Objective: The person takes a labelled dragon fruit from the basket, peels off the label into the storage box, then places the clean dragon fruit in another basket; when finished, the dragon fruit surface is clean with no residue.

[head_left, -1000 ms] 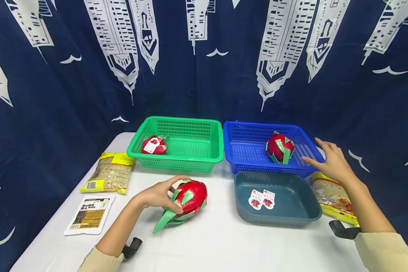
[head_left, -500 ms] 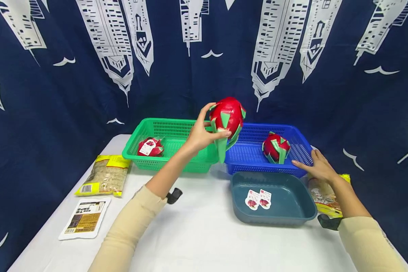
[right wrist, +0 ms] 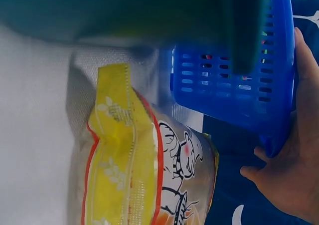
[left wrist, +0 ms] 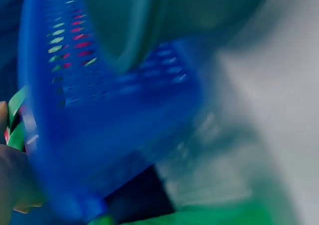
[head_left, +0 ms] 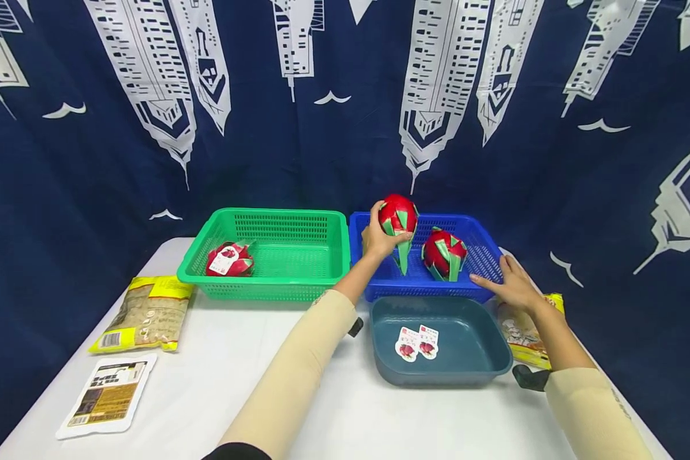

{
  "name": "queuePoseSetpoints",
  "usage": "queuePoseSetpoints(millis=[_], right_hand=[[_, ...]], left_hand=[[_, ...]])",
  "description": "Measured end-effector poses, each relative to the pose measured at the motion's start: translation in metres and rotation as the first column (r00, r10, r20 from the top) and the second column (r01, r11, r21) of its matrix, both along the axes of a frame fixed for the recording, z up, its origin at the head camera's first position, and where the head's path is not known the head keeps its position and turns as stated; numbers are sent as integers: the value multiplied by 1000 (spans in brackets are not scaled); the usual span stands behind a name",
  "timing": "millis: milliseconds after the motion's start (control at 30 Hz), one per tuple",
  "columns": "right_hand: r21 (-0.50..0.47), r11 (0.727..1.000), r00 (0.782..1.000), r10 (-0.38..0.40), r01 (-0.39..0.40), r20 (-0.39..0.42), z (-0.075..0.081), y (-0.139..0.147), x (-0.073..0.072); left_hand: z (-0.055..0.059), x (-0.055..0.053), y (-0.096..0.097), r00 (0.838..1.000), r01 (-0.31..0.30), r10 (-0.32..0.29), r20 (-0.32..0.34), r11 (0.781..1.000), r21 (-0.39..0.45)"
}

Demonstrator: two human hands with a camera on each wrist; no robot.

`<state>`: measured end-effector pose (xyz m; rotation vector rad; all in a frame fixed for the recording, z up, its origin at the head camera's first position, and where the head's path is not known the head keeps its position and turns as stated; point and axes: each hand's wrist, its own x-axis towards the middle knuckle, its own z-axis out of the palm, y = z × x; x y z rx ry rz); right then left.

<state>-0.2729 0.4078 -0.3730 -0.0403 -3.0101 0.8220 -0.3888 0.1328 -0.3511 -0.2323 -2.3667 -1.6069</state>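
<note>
My left hand (head_left: 377,239) grips a red dragon fruit (head_left: 398,212) with green scales, over the left part of the blue basket (head_left: 416,289). Whether the fruit touches the basket floor cannot be told. A second dragon fruit (head_left: 444,255) sits in that basket's right part. At the basket's front right corner, my right hand (head_left: 514,281) holds the rim; the right wrist view shows thumb and fingers about the corner of the blue basket (right wrist: 234,85). In the blurred left wrist view, only part of the left hand (left wrist: 17,177) shows at the edge.
The green basket (head_left: 264,289) on the left contains a dragon fruit (head_left: 243,263) with a white label. In front of the blue basket stands a dark teal tray (head_left: 466,338) with two fruit-printed labels (head_left: 428,342). Yellow bags (head_left: 149,313) and a white pouch (head_left: 108,396) lie toward the sides.
My left hand has lifted the dragon fruit off the table and carried it right, over the blue basket. The right hand has come down onto that basket's corner.
</note>
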Motion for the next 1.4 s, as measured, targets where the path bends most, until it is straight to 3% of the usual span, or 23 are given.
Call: queuePoseSetpoints(millis=[167,300,333,400,433,567,633,667,733,833,867,900,933,1033,1167,1200,1300,1400], right_hand=[[20,1000,1000,13,-13,16,-2,-9,-2],[40,999,1000,22,-22,-11,1,-16,-6],[40,999,1000,24,-24,-17,1,-17,-7],[43,999,999,27,-26,-23,2,-20,-10],[44,999,999,27,-26,-23,2,-22,-11],[43,999,999,33,-32,-14,1,-27,-14],[44,999,999,29,-28,-17,0,-28,-15],[45,999,999,29,-28,-23,0,-29,-15],[39,999,999,28,-27,-27,0,-30,-17],[28,999,999,31,-31,-25,-2,-32,-19],[25,999,999,34,-33,-23,-3,-32,-20],[19,999,999,34,-34,-15,-4,-33,-21],[18,999,999,35,-35,-11,-4,-34,-21],[20,999,999,35,-34,-11,-6,-37,-22],[22,999,999,46,-46,-18,-8,-36,-22],[21,999,999,47,-47,-10,-8,-35,-21],[33,998,998,50,-51,25,-6,-33,-17],[65,996,997,54,-57,57,2,-30,-13]], left_hand=[[-22,1,0,992,-4,19,127,994,-112],[-27,-11,-4,961,54,-10,276,987,-150],[-31,-19,-5,947,76,-25,320,986,-146],[-51,-44,-4,927,81,-26,374,988,-132],[-55,-51,-6,922,74,-16,388,988,-135],[-111,-106,0,909,58,8,416,988,-145],[-124,-120,1,903,87,-14,430,985,-149],[-136,-133,4,899,95,-22,437,985,-146],[-136,-133,2,900,106,-25,436,981,-164],[-126,-124,-6,885,139,-56,461,979,-149],[-125,-123,-7,892,130,-41,450,977,-168],[-120,-117,-11,888,148,-58,456,975,-165],[-120,-115,-14,899,147,-57,435,973,-176],[-89,-86,-26,887,163,-74,455,974,-160],[-27,-28,-45,875,182,-108,472,976,-115],[-17,-17,-49,877,199,-129,463,974,-105],[10,10,-68,885,278,-233,404,959,-56],[38,28,-97,892,339,-311,328,940,-30]])
